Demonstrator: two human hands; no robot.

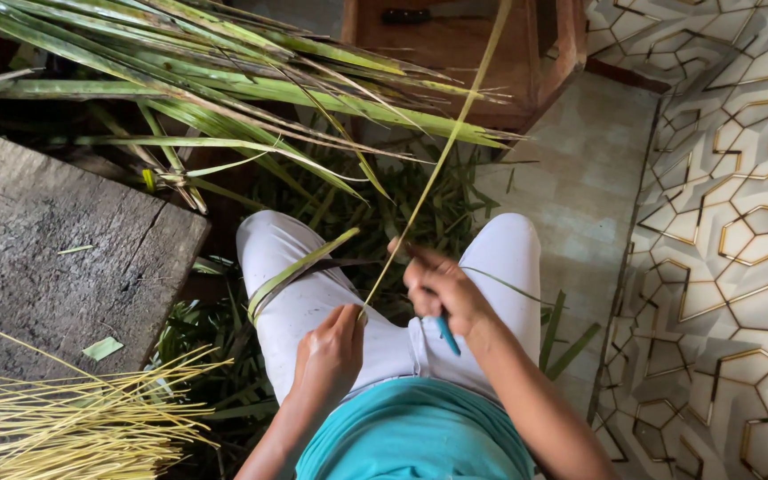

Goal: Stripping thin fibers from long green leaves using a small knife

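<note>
palm fronds [224,80] overhead, tiled floor [571,178] open

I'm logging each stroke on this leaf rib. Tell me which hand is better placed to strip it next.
Right, probably. The right hand holds the blue-handled knife against the rib, while the left hand only pinches the rib's lower end.

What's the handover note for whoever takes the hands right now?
Left hand: pinching the base of a long thin leaf midrib over the lap.
Right hand: gripping a blue-handled knife, held against the midrib.
Green peeled leaf strip curls over the left thigh.
Done: pile of bare yellow sticks lower left.
Left: palm fronds ahead, leaves on. Green trimmings cover the floor.
</note>
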